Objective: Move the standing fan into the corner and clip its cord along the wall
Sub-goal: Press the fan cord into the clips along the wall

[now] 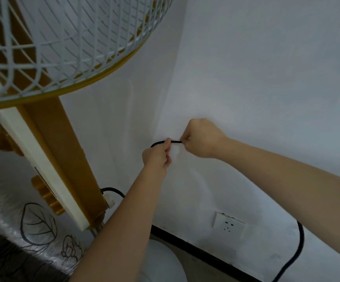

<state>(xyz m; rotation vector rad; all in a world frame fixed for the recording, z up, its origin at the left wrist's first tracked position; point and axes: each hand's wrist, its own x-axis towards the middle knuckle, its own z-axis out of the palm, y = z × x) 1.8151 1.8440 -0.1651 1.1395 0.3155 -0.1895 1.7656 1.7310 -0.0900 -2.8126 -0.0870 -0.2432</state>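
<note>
Left hand [158, 154] and right hand [202, 138] each pinch the black cord [176, 141] in closed fingers, flat against the wall [266, 78], beside the fan [49, 47]

- The fan [43, 47] head is cut off by the top and left edges; its round base [163, 261] runs off the bottom.
- The cord [176, 141] vanishes inside both fists and behind the left forearm.
- Any clip between the left hand [158, 154] and right hand [202, 138] is too blurred to tell.
</note>
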